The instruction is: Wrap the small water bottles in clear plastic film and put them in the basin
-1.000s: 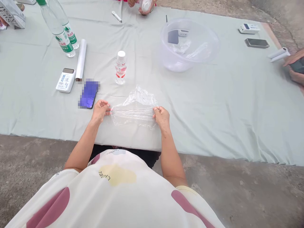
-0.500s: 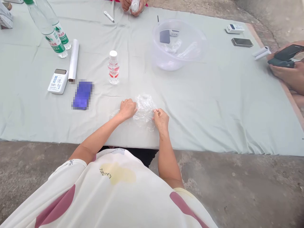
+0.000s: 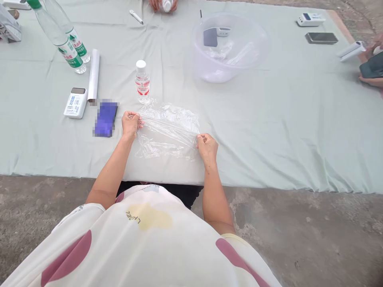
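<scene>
A crinkled sheet of clear plastic film (image 3: 169, 127) is stretched between my two hands, low over the cloth in front of me. My left hand (image 3: 131, 124) pinches its left edge. At the right edge, my right hand (image 3: 207, 146) is closed on the film, thumb against fingers. Just beyond the film stands a small clear bottle (image 3: 143, 83) with a white cap and a red-and-white label. Left of my left hand lies a phone with a blurred blue-purple screen (image 3: 105, 118).
Left are a white box-shaped device (image 3: 76, 103), a white roll (image 3: 93, 75) and two large green-labelled bottles (image 3: 71, 54). A translucent basin (image 3: 221, 73) holds plastic and devices. Another person's hands (image 3: 163, 5) hold a bottle at the far edge. A co-worker's hand (image 3: 374, 77) holds a dark device at right.
My left hand has moved left, away from my right hand. The film, bunched up before, is now spread wide between them. The co-worker's hands at right have shifted toward the frame edge.
</scene>
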### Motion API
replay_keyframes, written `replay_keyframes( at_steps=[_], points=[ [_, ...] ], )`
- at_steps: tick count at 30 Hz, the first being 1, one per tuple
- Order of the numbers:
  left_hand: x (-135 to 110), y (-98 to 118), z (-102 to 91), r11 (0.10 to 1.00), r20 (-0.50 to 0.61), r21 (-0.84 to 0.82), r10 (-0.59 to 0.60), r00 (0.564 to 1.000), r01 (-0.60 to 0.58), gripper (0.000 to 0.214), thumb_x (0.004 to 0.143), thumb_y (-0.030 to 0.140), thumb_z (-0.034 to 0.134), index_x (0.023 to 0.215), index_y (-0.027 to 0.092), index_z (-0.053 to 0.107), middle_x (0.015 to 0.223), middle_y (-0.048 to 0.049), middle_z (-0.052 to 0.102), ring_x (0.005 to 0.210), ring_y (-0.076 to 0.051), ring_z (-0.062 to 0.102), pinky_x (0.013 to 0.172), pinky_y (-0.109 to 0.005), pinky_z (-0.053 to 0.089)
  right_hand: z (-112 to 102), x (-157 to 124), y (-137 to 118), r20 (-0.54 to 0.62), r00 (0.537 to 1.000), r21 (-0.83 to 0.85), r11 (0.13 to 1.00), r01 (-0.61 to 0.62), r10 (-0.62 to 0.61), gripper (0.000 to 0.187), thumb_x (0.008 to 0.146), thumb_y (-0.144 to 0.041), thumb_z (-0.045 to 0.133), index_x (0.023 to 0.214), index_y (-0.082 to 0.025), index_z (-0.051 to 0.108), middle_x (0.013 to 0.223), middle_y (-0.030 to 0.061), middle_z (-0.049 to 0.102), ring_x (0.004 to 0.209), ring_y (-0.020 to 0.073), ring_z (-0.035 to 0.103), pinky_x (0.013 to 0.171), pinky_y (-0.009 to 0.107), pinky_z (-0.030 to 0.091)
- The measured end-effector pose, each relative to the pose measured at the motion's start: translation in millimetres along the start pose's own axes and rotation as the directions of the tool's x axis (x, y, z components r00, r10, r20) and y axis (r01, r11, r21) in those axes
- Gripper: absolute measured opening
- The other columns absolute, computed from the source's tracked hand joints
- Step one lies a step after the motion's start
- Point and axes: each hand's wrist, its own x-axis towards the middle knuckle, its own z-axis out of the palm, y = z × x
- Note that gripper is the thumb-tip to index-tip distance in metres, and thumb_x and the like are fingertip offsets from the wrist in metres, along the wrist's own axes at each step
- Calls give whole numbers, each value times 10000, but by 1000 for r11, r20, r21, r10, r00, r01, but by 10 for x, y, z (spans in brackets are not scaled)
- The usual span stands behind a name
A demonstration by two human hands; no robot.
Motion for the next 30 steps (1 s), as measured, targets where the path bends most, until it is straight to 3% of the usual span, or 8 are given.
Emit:
replay_keyframes(
  at_steps=[4,7,11,13,17,20,25,30],
  points=[
    [-34,43,-121,952,-182,126,300,937,-280,247,802,121,616,994,236,511,990,-36,614,900,-170,652,774,-267,516,10,-16,-41,11,1000,3,1000,-3,3,211,892,-370,471,853,-225,620,583,-25,603,589,165,521,615,291,382],
    [-209,50,-181,800,81,305,518,851,-516,199,831,148,611,1005,242,589,1149,-69,622,1150,-217,571,1023,-320,425,13,-20,-63,19,1000,9,1000,-8,8,207,890,-364,470,862,-226,622,588,-30,600,584,159,515,614,289,379],
    [-351,-20,-324,616,712,391,269,649,-684,211,739,209,746,937,258,693,1210,-91,663,1280,-321,515,1179,-460,218,-4,32,-53,1,1000,-8,1000,2,-2,195,889,-339,477,846,-217,623,573,-33,591,577,158,511,629,293,383],
    [-343,-76,-427,551,770,435,183,611,-712,382,647,252,841,1006,265,713,1366,-116,598,1396,-391,402,1204,-539,80,-48,80,-20,-6,1000,-27,1000,-16,16,186,889,-322,475,843,-214,619,576,-31,590,560,155,496,609,293,380],
    [-279,-153,-593,484,745,503,177,643,-716,726,495,354,948,1170,268,693,1536,-160,438,1493,-463,208,1190,-621,-45,-207,217,-25,-69,996,-85,995,-57,51,170,884,-303,487,857,-205,623,636,-9,618,583,158,512,609,300,404],
    [-257,-158,-624,449,766,508,156,624,-735,827,463,407,960,1228,269,676,1558,-166,407,1501,-470,182,1192,-638,-41,-230,360,-283,-189,979,-91,994,65,-82,196,903,-322,478,938,-197,625,779,23,661,671,163,582,698,327,474],
    [-277,-118,-589,195,803,581,25,596,-790,962,621,560,853,1459,253,492,1637,-172,258,1530,-421,116,1196,-645,-10,433,670,-1157,33,851,48,851,522,-524,488,889,-502,573,1301,-251,497,1214,90,644,996,223,653,896,405,523],
    [-285,-123,-587,84,800,599,-31,599,-796,981,701,636,762,1527,260,390,1663,-146,193,1541,-397,80,1204,-631,-4,1506,1056,-1834,254,740,102,778,620,-623,700,814,-528,688,1361,-200,400,1341,135,574,1229,278,579,1042,476,464]
  ],
)
